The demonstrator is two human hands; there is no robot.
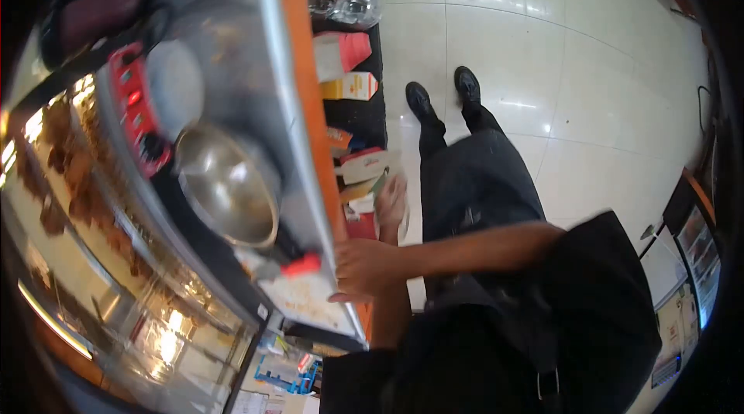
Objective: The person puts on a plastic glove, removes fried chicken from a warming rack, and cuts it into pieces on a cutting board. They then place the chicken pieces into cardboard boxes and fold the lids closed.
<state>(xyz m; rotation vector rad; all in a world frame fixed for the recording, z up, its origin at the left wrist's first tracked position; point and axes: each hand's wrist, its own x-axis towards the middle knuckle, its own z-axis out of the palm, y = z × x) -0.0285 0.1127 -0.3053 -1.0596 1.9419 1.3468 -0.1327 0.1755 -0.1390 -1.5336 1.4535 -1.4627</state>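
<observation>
Stacked red-and-white cardboard boxes (pixel 363 166) sit on the shelf under the orange-edged steel surface (pixel 298 65), at nine o'clock from the blurred left hand (pixel 391 201), fingers spread, nothing lifted yet. Right hand (pixel 364 268) rests loosely curled on the edge, near a steel bowl (pixel 229 185).

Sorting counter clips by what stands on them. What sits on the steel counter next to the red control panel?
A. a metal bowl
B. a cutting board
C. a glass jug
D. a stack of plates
A: a shiny round metal bowl stands on the counter just beside the red panel, with one hand resting on the counter's edge nearby.
</observation>
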